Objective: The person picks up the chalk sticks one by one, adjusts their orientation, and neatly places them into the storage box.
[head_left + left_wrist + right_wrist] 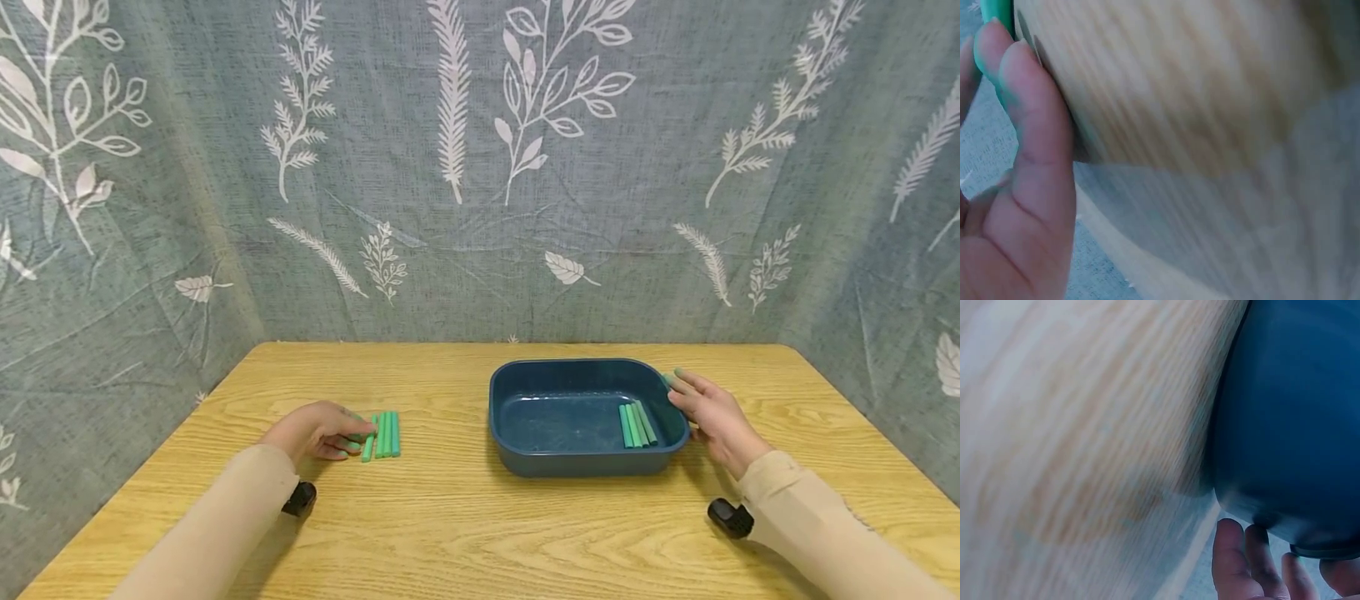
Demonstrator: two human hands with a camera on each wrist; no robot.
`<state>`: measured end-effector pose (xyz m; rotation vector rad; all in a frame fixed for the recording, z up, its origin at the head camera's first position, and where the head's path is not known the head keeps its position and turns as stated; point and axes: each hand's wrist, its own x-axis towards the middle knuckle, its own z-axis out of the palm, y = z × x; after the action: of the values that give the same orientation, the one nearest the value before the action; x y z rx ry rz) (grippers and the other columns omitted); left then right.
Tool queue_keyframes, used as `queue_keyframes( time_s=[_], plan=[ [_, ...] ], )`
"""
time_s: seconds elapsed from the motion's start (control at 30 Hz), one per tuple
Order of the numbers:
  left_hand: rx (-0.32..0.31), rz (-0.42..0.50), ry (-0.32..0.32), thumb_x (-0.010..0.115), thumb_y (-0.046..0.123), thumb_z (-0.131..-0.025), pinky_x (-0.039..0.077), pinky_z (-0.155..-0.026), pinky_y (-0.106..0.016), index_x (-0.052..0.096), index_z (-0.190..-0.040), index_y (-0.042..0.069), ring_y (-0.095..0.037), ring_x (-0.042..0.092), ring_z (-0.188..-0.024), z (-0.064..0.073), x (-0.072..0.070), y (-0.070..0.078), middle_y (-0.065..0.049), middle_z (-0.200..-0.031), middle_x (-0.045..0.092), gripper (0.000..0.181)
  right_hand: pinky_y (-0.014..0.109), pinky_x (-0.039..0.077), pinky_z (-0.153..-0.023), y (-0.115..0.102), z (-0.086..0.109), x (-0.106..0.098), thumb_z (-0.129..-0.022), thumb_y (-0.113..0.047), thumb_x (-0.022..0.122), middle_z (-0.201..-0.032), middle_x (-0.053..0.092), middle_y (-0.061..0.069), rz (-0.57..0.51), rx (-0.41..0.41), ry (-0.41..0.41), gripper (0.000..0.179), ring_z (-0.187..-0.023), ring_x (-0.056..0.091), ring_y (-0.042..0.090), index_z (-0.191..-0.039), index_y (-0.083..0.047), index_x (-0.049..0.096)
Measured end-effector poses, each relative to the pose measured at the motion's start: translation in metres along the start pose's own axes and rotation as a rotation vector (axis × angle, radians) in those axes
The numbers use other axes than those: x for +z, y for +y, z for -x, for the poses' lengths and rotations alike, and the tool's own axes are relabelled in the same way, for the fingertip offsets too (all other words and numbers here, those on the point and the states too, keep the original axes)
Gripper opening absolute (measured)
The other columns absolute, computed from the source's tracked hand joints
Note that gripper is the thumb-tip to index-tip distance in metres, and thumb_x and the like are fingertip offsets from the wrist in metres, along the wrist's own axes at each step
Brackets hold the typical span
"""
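Green sticks, one group: lower frame, left of centre; second group inside blue tray, right of centre. Left hand at leftmost stick, pinch uncertain; right hand beside tray, fingers extended. Step, apparently: placing or collecting; next calls for light fingertip control.

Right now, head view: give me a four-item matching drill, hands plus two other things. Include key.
Column A
1. Left hand
2. Right hand
3. Tub
4. Cloth

Column B
A. Dark blue, with green sticks inside
B. Behind the table, white leaf print
C. At the right end of the dark blue container
D. At the green sticks on the table

Pairs: 1-D, 2-C, 3-A, 4-B
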<state>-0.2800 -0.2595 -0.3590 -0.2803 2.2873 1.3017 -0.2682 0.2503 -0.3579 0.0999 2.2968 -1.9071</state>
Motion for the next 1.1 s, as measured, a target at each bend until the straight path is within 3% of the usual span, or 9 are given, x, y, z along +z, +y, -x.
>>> queue_keyframes(
  time_s=[0.07,0.2,0.27,0.43,0.53,0.67,0.77,0.9,1.1],
  plan=[
    [-0.003,-0.022,0.006,0.063,0.021,-0.097,0.053,-0.062,-0.02,0.06,-0.11,-0.004,-0.01,0.061,-0.066,0.0,0.002,0.001,-0.001,-0.074,0.061,0.028,0.027,0.042,-0.071,0.0,0.0,-0.001,-0.106,-0.019,0.041,-0.159,0.007,0.017,0.0,0.0,-0.001,0.064,-0.143,0.015,0.042,-0.156,-0.009,0.003],
    [-0.01,-0.02,-0.007,0.067,0.02,-0.095,0.053,-0.063,-0.02,0.043,-0.134,-0.011,-0.009,0.061,-0.065,-0.005,0.0,0.001,-0.002,-0.074,0.063,0.055,0.028,0.043,-0.075,0.0,0.0,-0.002,-0.106,-0.019,0.041,-0.159,0.007,0.017,-0.001,0.001,-0.003,0.064,-0.143,0.015,0.042,-0.156,-0.009,0.002],
    [0.008,0.018,-0.049,0.067,0.019,-0.095,0.054,-0.062,-0.021,0.039,-0.136,-0.012,-0.01,0.062,-0.065,-0.011,-0.005,-0.004,-0.002,-0.074,0.064,0.059,0.03,0.044,-0.076,0.0,0.0,-0.002,-0.106,-0.019,0.041,-0.159,0.007,0.017,0.002,0.002,-0.003,0.064,-0.143,0.015,0.042,-0.157,-0.009,0.003],
    [0.027,0.066,-0.053,0.059,0.018,-0.099,0.055,-0.063,-0.024,0.053,-0.114,-0.006,-0.011,0.064,-0.066,-0.009,-0.008,-0.006,-0.003,-0.074,0.062,0.029,0.034,0.044,-0.083,-0.002,0.0,-0.002,-0.106,-0.019,0.041,-0.159,0.008,0.017,0.0,0.001,0.0,0.064,-0.143,0.015,0.043,-0.157,-0.009,0.003],
    [0.012,0.025,0.015,0.059,0.02,-0.099,0.054,-0.063,-0.024,0.059,-0.096,0.001,-0.012,0.06,-0.066,-0.001,-0.001,-0.002,-0.003,-0.075,0.058,0.019,0.039,0.042,-0.089,-0.002,-0.001,-0.001,-0.106,-0.018,0.041,-0.159,0.007,0.018,-0.01,-0.002,0.0,0.065,-0.143,0.014,0.043,-0.156,-0.008,0.002],
    [0.014,-0.025,0.079,0.064,0.019,-0.097,0.052,-0.061,-0.024,0.057,-0.075,0.007,-0.011,0.055,-0.061,0.002,0.005,0.001,-0.003,-0.071,0.054,0.025,0.038,0.041,-0.089,-0.001,0.0,0.0,-0.106,-0.018,0.042,-0.159,0.007,0.019,-0.018,-0.007,0.0,0.065,-0.143,0.014,0.043,-0.156,-0.007,0.002],
    [0.008,-0.045,0.106,0.064,0.017,-0.096,0.052,-0.059,-0.023,0.057,-0.07,0.007,-0.01,0.055,-0.057,0.003,0.007,0.002,-0.002,-0.065,0.055,0.028,0.035,0.041,-0.085,0.0,-0.001,0.001,-0.105,-0.017,0.042,-0.159,0.007,0.019,-0.018,-0.007,0.002,0.065,-0.143,0.016,0.043,-0.156,-0.007,0.002],
    [0.004,-0.124,0.15,0.063,0.014,-0.096,0.052,-0.058,-0.024,0.055,-0.076,0.003,-0.012,0.055,-0.058,0.004,0.008,0.002,-0.004,-0.067,0.053,0.025,0.039,0.04,-0.089,0.0,-0.001,0.001,-0.105,-0.016,0.042,-0.159,0.008,0.019,-0.026,-0.002,0.005,0.065,-0.143,0.015,0.044,-0.156,-0.007,0.003],
    [0.012,-0.188,0.217,0.06,0.01,-0.093,0.054,-0.06,-0.028,0.051,-0.101,-0.01,-0.021,0.054,-0.068,0.004,0.009,0.005,-0.014,-0.082,0.052,0.023,0.046,0.038,-0.097,-0.001,-0.001,0.001,-0.105,-0.014,0.042,-0.159,0.008,0.02,-0.041,-0.001,0.011,0.065,-0.143,0.014,0.044,-0.156,-0.006,0.003]
  ],
)
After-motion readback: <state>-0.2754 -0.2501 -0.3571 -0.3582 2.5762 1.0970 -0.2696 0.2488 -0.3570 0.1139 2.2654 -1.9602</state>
